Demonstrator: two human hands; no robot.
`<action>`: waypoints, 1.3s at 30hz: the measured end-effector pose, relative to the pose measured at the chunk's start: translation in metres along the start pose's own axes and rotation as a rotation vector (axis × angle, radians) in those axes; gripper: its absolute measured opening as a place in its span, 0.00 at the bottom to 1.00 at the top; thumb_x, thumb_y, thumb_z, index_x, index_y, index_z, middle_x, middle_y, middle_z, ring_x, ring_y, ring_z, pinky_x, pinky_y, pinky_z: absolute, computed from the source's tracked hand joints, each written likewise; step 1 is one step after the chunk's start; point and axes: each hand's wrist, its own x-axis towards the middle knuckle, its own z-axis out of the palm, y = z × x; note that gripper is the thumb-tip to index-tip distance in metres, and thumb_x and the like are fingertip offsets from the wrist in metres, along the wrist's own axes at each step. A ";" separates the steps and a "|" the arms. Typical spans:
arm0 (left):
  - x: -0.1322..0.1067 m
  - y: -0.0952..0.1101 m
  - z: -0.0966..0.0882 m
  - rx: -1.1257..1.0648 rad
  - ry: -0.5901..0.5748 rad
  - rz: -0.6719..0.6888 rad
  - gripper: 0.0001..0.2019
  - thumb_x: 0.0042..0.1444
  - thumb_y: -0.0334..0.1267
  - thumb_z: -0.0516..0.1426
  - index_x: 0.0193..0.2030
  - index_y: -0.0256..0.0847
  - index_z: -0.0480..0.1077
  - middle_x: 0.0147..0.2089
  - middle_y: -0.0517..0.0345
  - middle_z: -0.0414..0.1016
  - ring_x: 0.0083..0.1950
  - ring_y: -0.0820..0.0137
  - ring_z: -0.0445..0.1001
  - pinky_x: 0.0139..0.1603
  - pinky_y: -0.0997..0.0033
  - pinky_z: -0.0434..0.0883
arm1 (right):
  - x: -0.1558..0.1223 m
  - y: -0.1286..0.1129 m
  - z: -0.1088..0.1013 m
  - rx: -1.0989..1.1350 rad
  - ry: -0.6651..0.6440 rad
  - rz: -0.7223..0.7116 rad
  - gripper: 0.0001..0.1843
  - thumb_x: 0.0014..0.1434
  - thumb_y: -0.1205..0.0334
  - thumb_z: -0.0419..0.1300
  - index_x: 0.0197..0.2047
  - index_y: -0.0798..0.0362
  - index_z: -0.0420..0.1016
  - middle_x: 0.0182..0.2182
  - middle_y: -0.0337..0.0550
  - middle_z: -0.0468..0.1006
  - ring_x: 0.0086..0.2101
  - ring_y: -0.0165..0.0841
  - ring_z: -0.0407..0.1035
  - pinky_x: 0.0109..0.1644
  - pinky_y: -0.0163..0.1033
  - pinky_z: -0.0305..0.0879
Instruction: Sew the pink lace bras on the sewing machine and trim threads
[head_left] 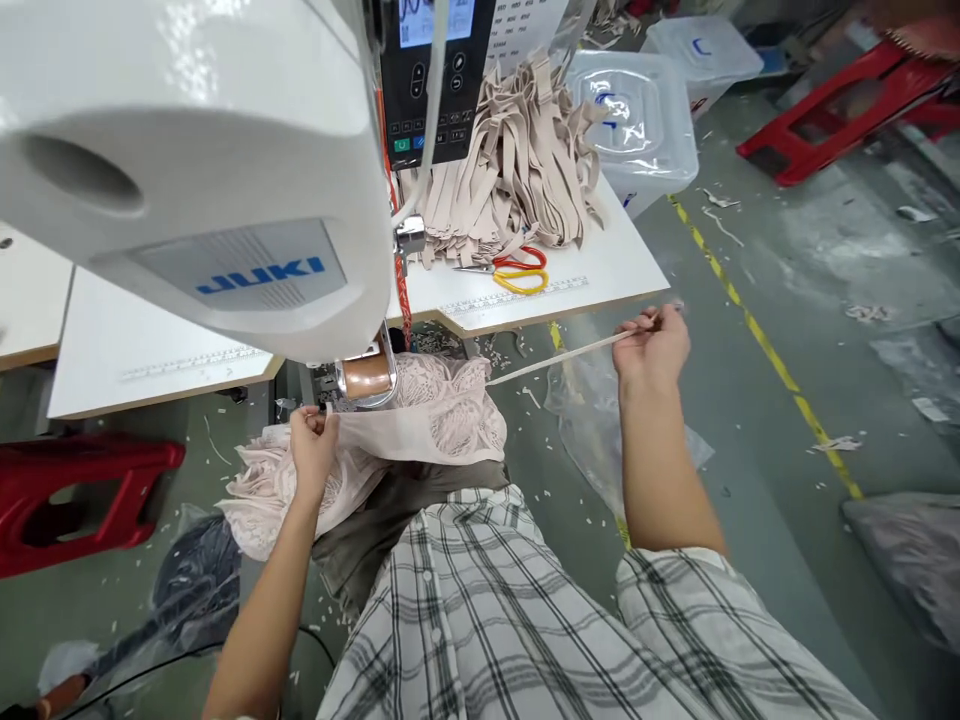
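A pale pink lace bra (465,420) lies across my lap in front of the sewing machine (247,230). My left hand (313,445) pinches the end of its band, just below the machine's sewing head. Out to the right, my right hand (651,345) is closed on the far end of a narrow strap (559,360), which runs taut from the bra's cup. More pink lace pieces (259,490) are heaped under my left forearm.
On the white table (622,260) lie a bundle of beige straps (517,160) and scissors (517,275) with red and yellow handles. Lidded plastic bins (637,110) stand behind. Red stools (90,490) flank the workplace; scraps litter the floor.
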 end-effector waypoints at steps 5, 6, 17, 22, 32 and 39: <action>-0.010 0.018 0.019 0.047 0.101 0.103 0.09 0.62 0.41 0.52 0.46 0.40 0.65 0.32 0.60 0.68 0.34 0.69 0.68 0.37 0.71 0.64 | -0.058 0.014 0.025 -0.119 -0.044 -0.021 0.12 0.59 0.55 0.61 0.34 0.49 0.60 0.29 0.30 0.69 0.17 0.19 0.48 0.19 0.29 0.44; -0.015 0.027 0.017 0.056 0.051 0.136 0.08 0.61 0.41 0.53 0.43 0.41 0.68 0.31 0.60 0.69 0.33 0.69 0.68 0.36 0.71 0.64 | -0.081 0.018 0.031 -0.185 -0.154 -0.002 0.13 0.55 0.56 0.66 0.34 0.50 0.64 0.30 0.32 0.71 0.19 0.20 0.52 0.20 0.30 0.46; -0.068 0.113 -0.012 0.162 -0.453 0.601 0.12 0.63 0.42 0.57 0.48 0.40 0.75 0.42 0.53 0.82 0.38 0.68 0.78 0.38 0.71 0.71 | -0.227 0.008 0.063 -0.850 -1.293 -0.197 0.07 0.64 0.57 0.58 0.41 0.50 0.67 0.31 0.36 0.75 0.25 0.27 0.63 0.31 0.33 0.56; -0.073 0.101 -0.008 0.334 -0.312 0.762 0.13 0.68 0.40 0.50 0.36 0.38 0.72 0.30 0.56 0.76 0.30 0.69 0.74 0.30 0.72 0.64 | -0.223 0.001 0.074 -0.842 -1.364 -0.110 0.08 0.64 0.57 0.60 0.44 0.50 0.74 0.35 0.38 0.78 0.34 0.29 0.69 0.37 0.34 0.58; -0.070 0.105 -0.027 0.245 -0.468 0.789 0.13 0.70 0.37 0.47 0.47 0.39 0.72 0.40 0.53 0.81 0.40 0.68 0.79 0.37 0.73 0.70 | -0.202 0.003 0.075 -0.477 -1.145 0.253 0.14 0.57 0.49 0.65 0.37 0.52 0.80 0.31 0.39 0.77 0.30 0.29 0.68 0.35 0.35 0.62; -0.079 0.124 -0.045 0.371 -0.467 0.902 0.09 0.68 0.36 0.49 0.39 0.41 0.69 0.27 0.61 0.76 0.24 0.71 0.72 0.25 0.73 0.63 | -0.211 -0.020 0.081 -0.511 -1.778 -0.382 0.09 0.65 0.60 0.59 0.40 0.52 0.80 0.49 0.46 0.75 0.47 0.32 0.70 0.49 0.36 0.64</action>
